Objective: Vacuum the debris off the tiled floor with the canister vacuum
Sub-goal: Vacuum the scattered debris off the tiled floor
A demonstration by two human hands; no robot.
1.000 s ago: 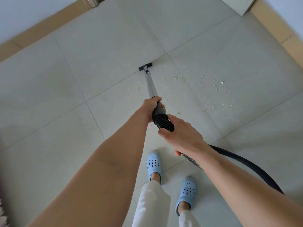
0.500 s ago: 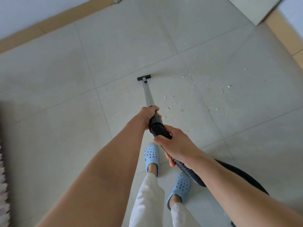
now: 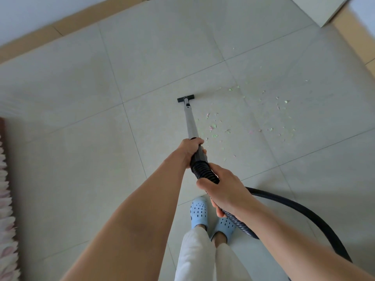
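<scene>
A grey vacuum wand [image 3: 190, 122] runs forward from my hands to a small black floor nozzle [image 3: 185, 98] resting on the pale tiled floor [image 3: 81, 138]. My left hand [image 3: 189, 148] grips the wand's black upper end. My right hand [image 3: 224, 192] grips the ribbed black hose [image 3: 304, 211] just behind it; the hose curves off to the lower right. Small green and pink paper scraps [image 3: 213, 126] lie scattered to the right of the wand and nozzle. The canister itself is out of view.
My feet in light blue clogs [image 3: 198, 211] stand under my hands. A fluffy pink-and-white rug edge [image 3: 6, 199] lies at the far left. A tan skirting band [image 3: 60, 27] and wall border the floor at the top; a white panel [image 3: 316, 9] sits at top right.
The nozzle has come back toward me and sits left of the scraps. My view has shifted left, so the debris lies further right and the rug edge shows more.
</scene>
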